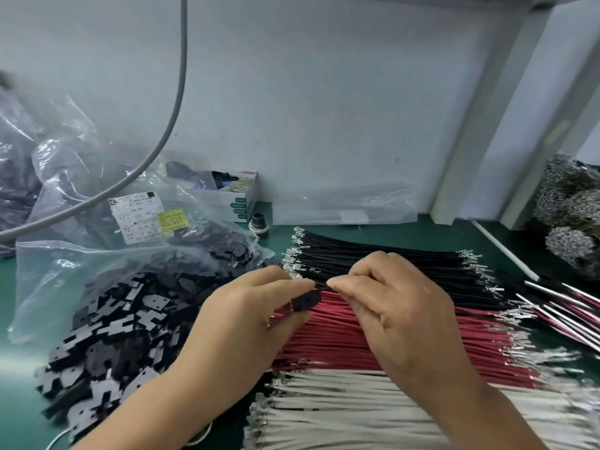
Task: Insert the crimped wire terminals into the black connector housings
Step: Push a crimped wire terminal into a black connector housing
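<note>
one black connector housing (pixel 306 300) pinched in left hand (pixel 256 306) above bench middle | one black wire (pixel 321 285) pinched by right hand (pixel 389 300), tip at housing, junction hidden by fingers | three wire rows: black (pixel 406 264), red (pixel 389 339), white (pixel 357 407), uncountable | housings bag (pixel 130 287) at left edge | green bench (pixel 19 401), grey wall (pixel 324 108)

Black wires (pixel 389 254), red wires (pixel 406 339) and white wires (pixel 357 414) lie in bands on a green mat (pixel 406 230). The housings (pixel 123 323) are black with grey glare; a yellow sticker (pixel 172 217) marks their clear bag (pixel 65 254).
</note>
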The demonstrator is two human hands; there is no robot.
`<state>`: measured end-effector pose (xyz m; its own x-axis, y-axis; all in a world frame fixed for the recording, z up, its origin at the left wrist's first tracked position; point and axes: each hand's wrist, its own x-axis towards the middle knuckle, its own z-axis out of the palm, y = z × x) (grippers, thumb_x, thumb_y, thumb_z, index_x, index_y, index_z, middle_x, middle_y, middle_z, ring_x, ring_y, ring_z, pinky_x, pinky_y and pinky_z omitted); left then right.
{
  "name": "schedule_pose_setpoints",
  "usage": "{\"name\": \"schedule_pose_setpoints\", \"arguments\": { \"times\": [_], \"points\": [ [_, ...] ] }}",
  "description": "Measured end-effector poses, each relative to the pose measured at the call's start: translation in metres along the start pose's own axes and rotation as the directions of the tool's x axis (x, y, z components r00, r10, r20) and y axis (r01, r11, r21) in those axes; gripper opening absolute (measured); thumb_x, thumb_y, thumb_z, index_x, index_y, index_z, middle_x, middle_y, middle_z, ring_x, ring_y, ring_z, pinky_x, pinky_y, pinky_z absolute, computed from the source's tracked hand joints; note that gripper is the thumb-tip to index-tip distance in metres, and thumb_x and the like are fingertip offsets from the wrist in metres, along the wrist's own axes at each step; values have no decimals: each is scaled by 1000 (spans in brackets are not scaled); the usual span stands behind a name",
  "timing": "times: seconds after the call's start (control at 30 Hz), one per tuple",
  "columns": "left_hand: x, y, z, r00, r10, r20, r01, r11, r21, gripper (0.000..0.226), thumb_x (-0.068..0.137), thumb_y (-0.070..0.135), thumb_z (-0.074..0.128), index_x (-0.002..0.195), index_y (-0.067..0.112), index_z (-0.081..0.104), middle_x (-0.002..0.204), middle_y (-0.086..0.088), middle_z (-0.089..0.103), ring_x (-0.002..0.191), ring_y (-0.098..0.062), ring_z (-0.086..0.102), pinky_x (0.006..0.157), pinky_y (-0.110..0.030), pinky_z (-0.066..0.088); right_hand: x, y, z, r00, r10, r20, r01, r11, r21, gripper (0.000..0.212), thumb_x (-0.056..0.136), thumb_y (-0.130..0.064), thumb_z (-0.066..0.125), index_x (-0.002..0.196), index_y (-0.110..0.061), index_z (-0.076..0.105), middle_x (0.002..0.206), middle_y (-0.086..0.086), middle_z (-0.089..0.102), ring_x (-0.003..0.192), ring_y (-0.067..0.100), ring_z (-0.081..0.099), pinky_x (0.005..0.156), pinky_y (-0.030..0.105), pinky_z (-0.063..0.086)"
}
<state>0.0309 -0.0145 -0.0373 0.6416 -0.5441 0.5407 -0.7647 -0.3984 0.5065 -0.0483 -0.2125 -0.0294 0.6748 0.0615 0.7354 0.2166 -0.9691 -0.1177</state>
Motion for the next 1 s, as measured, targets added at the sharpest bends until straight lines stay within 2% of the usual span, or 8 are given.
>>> {"name": "schedule_pose_setpoints", "arguments": {
  "times": [0.13,0.2,0.33,0.4,0.57,0.73,0.87,1.0],
  "points": [
    [-6,-5,0,994,-106,-20,100,970,-220,40,82,14,84,110,40,77,95,22,72,82,0,67,67,-7,46,-1,-6,0,1000,-18,-9,19,998,62,12,94,-22,68,100,-20,78,86,-9,62,76,13,57,56,31,51],
    [-8,-8,-1,985,-174,-5,163,932,-323,41,78,12,87,103,43,77,90,14,75,77,-7,68,65,-10,49,-1,-9,1,1000,-20,1,20,997,79,13,93,-25,67,97,-19,78,86,-10,62,76,13,57,58,30,50],
    [-11,-9,-4,952,-284,113,298,778,-553,28,68,22,91,93,33,81,85,-4,79,75,-27,74,71,-38,62,-2,-14,2,1000,-24,9,23,994,108,13,92,-25,68,92,-16,78,84,-8,63,75,14,57,57,32,51],
    [-11,-8,-7,938,-313,150,335,703,-628,28,64,27,89,91,27,82,83,-7,79,75,-29,75,72,-35,62,-2,-15,2,1000,-22,7,20,992,127,12,91,-24,69,91,-16,78,83,-8,63,74,14,57,56,33,51],
    [-10,-8,-9,935,-331,126,334,702,-629,25,62,27,88,87,26,82,81,-7,80,75,-32,76,70,-34,65,-1,-19,2,999,-10,31,4,981,194,13,91,-24,69,90,-15,79,82,-8,64,75,15,58,58,34,51],
    [-11,-4,-10,951,-300,81,284,737,-613,23,61,25,87,83,30,83,76,-3,79,66,-14,74,62,-18,58,1,-23,3,999,-14,34,5,968,250,11,90,-18,69,87,-12,78,81,-7,63,76,15,59,62,34,51],
    [-13,-3,-9,963,-264,51,248,798,-549,20,65,25,86,83,31,82,77,2,79,68,-16,74,65,-22,60,0,-24,5,998,-27,64,10,967,254,10,90,-17,69,87,-11,77,81,-7,61,76,14,58,62,33,51],
    [-14,4,0,973,-215,86,230,854,-467,26,73,13,88,87,34,82,80,8,79,71,-13,74,66,-21,59,4,-23,4,996,-60,68,42,969,242,7,90,-14,70,87,-12,76,81,-6,60,76,15,56,62,33,50]
  ]
}}
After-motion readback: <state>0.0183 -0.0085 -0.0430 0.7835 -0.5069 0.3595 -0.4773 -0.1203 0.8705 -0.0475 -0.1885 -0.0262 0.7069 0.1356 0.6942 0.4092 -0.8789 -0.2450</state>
